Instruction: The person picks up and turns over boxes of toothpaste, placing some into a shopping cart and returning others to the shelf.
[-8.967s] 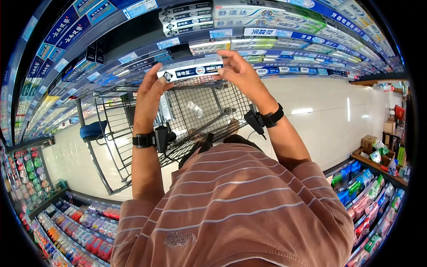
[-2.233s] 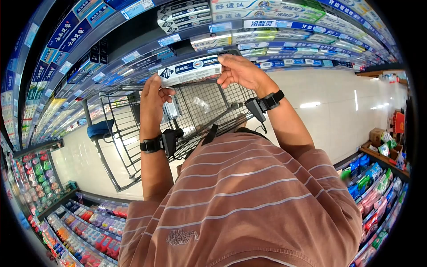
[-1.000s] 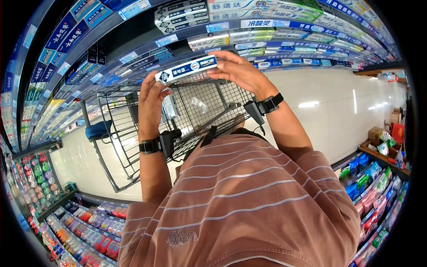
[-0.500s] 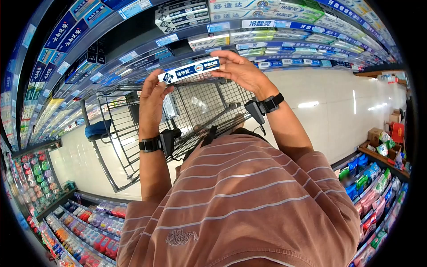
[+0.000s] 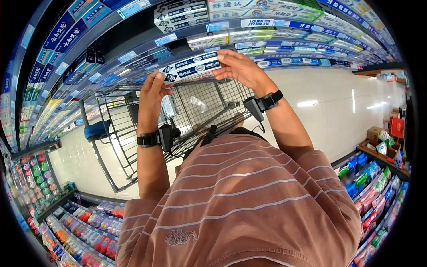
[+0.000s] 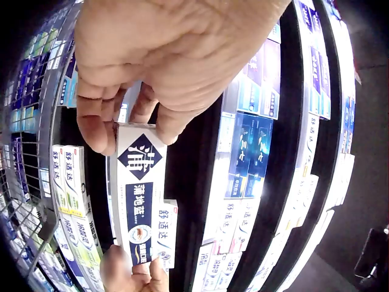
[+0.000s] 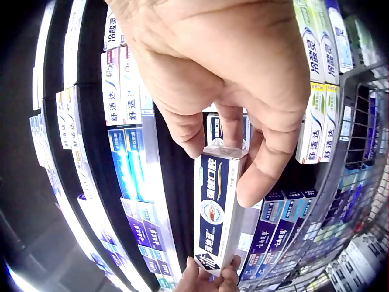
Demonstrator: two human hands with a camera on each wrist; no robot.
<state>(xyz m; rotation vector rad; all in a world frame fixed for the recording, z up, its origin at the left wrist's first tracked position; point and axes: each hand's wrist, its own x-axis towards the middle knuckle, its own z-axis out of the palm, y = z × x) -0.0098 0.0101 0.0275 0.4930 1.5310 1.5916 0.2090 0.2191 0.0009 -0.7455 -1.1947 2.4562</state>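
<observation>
A long white and dark blue carton (image 5: pixel 191 67) is held by its two ends above the shopping cart, in front of the shelves. My left hand (image 5: pixel 151 95) pinches the carton's left end between thumb and fingers. At the right end, the thumb and fingers of my right hand (image 5: pixel 242 71) grip it. In the left wrist view, the carton (image 6: pixel 137 201) hangs from the left hand (image 6: pixel 164 61), its diamond logo near the fingertips. The right wrist view shows the carton (image 7: pixel 216 207) with its end flap between the fingers of the right hand (image 7: pixel 225 73).
A wire shopping cart (image 5: pixel 133 147) stands below my hands, with a blue item (image 5: pixel 97 129) on its handle side and a boxed item (image 5: pixel 168 107) inside. Shelves of similar boxes (image 5: pixel 182 17) run along the front. More stocked shelves (image 5: pixel 89 222) are behind, and bagged goods (image 5: pixel 369 187) at right.
The carton has been turned about its long axis, so two printed long faces now show in the head view. Both hands remain at its ends, with the fingers slightly shifted.
</observation>
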